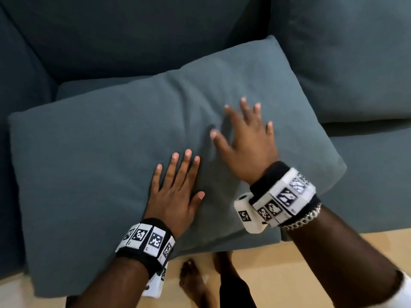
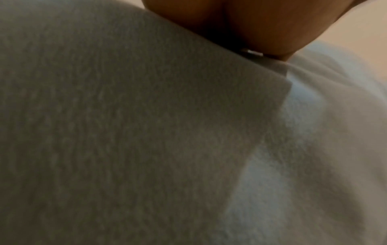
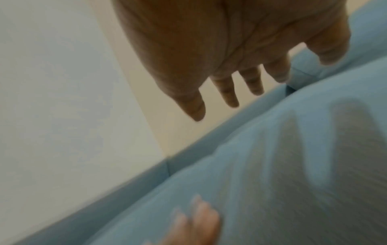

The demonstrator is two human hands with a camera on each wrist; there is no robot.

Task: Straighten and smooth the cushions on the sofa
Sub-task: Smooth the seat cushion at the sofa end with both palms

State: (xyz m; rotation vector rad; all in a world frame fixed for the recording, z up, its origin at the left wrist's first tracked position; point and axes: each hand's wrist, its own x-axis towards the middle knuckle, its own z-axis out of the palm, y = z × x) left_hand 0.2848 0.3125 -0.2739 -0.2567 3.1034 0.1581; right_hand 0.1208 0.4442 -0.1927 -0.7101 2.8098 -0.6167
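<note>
A large blue-grey cushion [image 1: 93, 156] lies flat and skewed across the sofa seat [image 1: 373, 174], its near edge hanging over the seat front. My left hand [image 1: 175, 185] rests palm down on the cushion's middle, fingers straight. My right hand [image 1: 246, 138] hovers just above the cushion to the right, fingers spread, casting a shadow on the fabric. In the right wrist view my right hand [image 3: 230, 66] shows an empty palm above the cushion [image 3: 293, 165], with my left hand's fingertips [image 3: 196, 215] at the bottom. The left wrist view shows blurred cushion fabric [image 2: 125, 132] pressed close.
A second cushion [image 1: 347, 63] leans against the sofa back at the right. The dark sofa backrest [image 1: 122, 34] and left armrest [image 1: 13, 74] border the seat. My bare foot [image 1: 193, 283] stands on the tan floor [image 1: 278, 263] below the seat front.
</note>
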